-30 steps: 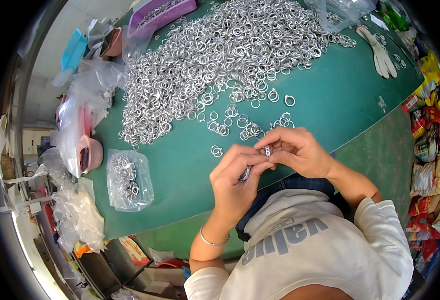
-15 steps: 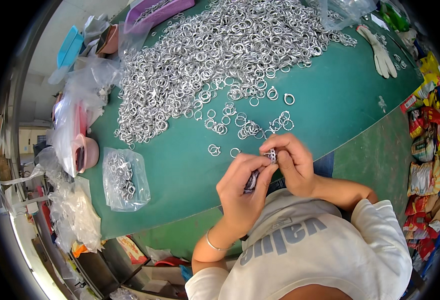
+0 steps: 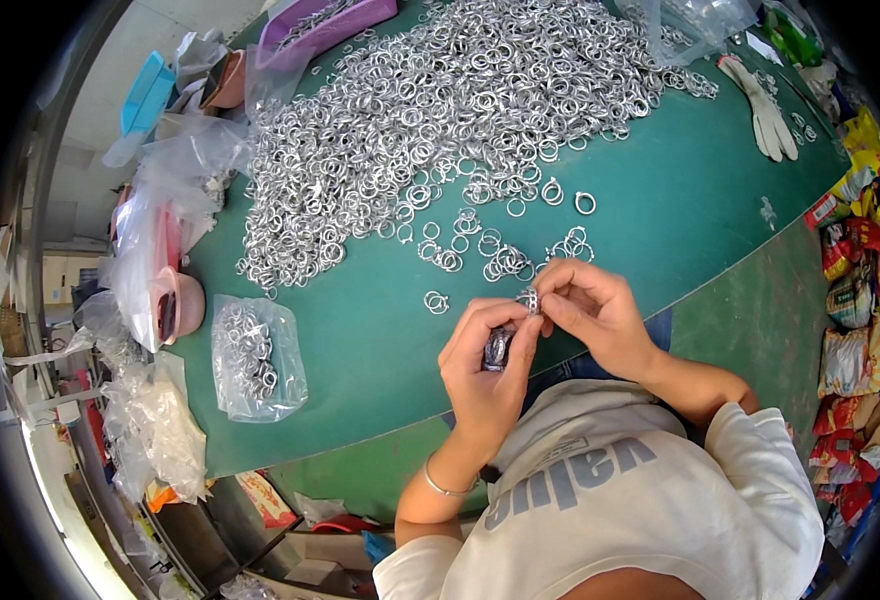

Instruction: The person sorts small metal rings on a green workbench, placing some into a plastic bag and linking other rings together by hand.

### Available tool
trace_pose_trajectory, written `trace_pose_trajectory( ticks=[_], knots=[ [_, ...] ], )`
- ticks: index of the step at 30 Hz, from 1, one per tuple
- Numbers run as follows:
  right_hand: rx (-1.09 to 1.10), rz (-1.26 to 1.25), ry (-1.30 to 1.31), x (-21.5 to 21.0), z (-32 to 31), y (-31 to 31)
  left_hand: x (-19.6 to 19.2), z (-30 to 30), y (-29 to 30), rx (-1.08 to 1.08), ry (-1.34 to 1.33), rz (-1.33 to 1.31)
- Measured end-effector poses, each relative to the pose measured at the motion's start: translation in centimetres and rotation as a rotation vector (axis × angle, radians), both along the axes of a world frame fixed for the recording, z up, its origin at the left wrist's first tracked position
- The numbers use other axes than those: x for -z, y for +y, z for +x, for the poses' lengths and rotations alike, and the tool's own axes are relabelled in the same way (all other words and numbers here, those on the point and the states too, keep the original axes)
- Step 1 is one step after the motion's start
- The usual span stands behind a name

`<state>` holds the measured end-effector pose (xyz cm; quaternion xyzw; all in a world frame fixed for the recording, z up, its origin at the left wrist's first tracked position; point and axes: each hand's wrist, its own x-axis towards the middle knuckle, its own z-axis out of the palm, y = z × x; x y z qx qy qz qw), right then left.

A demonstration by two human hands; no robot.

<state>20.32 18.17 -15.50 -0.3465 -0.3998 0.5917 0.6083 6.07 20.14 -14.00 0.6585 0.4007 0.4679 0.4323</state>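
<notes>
Both hands pinch: the right hand one small metal ring, the left hand a ring bundle; better keep fingertips close and steady.

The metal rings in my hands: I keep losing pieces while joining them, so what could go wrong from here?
1. The ring pinched between the left hand and right hand sits over the green table's near edge; a slip could drop it into the lap.
2. The left palm also holds a stack of rings that may spill.
</notes>
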Motion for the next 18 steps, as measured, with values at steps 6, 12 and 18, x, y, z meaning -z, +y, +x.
trace_pose_trajectory(
  ticks=[6, 12, 18],
  knots=[
    [-0.084, -0.134, 0.158, 0.0, 0.9, 0.2, 0.1, 0.5, -0.1, -0.011, -0.126, -0.105],
    [-0.048, 0.004, -0.075, 0.3, 0.6, 0.3, 0.1, 0.1, 0.6, 0.057, -0.065, -0.129],
    [-0.052, 0.034, 0.045, 0.7, 0.1, 0.6, 0.3, 1.2, 0.0, -0.028, -0.101, -0.133]
  ],
)
